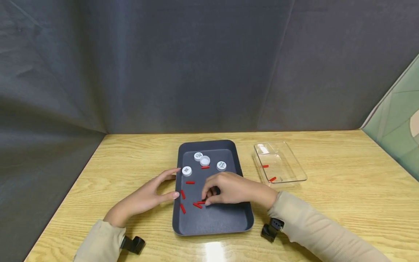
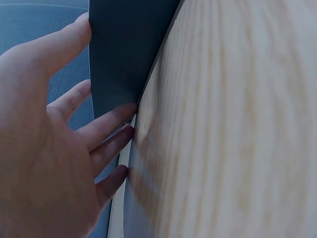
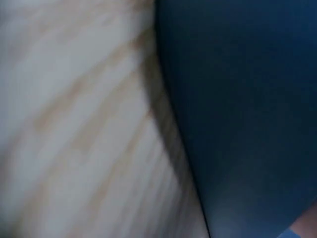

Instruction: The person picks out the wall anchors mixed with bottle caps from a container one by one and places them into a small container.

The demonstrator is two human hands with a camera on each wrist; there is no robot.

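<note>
A dark grey tray (image 1: pixel 222 222) lies on the table with several short red sticks (image 1: pixel 190 182) in it. My right hand (image 1: pixel 226 187) reaches over its right rim, and the thumb and fingertips pinch one red stick (image 1: pixel 201 202) low in the tray, close beside another red stick (image 1: pixel 197 205). My left hand (image 1: pixel 144 194) rests at the tray's left rim with fingers spread and fairly straight; the left wrist view shows the fingertips (image 2: pixel 130 109) against the tray's outer wall (image 2: pixel 129 49). In the right wrist view, only a corner of the hand shows.
Several round white caps (image 1: pixel 221 166) sit in the tray's far half, one of them (image 1: pixel 204 161) with its hollow side up. Right of the tray stands a clear plastic box (image 1: pixel 294 171) holding two red sticks (image 1: pixel 272 179). A grey curtain (image 1: pixel 196 72) hangs behind the wooden table (image 1: pixel 343 174).
</note>
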